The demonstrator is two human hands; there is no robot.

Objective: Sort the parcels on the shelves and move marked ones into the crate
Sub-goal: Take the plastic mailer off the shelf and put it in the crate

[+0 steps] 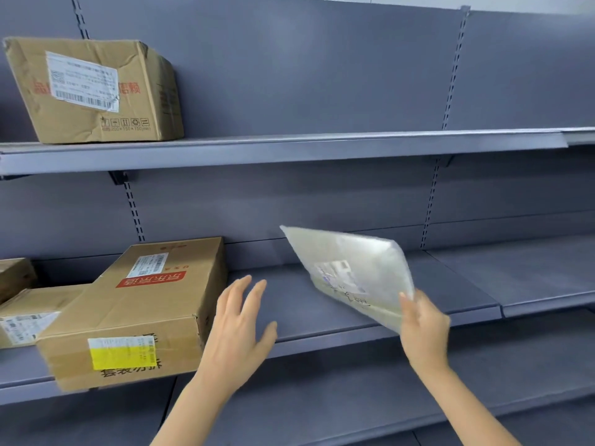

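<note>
Head view puts me square on the grey shelving, both hands raised over the middle shelf. My right hand, at about four o'clock, pinches the near corner of a white poly-mailer parcel, thumb on top; the parcel is tilted, its far edge lifted clear of the shelf, label and some handwriting facing up. My left hand, near six o'clock, is spread wide and holds nothing — it hangs just beside the right flank of the long cardboard box, not touching as far as I can tell.

That box lies at eight o'clock with a yellow sticker on its near end, overhanging the shelf lip. Another carton sits on the upper shelf at ten o'clock. No crate shows.

I judge the step is checking this mailer for a mark. To do it well I'd bring the open hand under the sagging middle — a corner pinch on slick film can slip — and level it so the writing reads cleanly before deciding where it goes.
</note>
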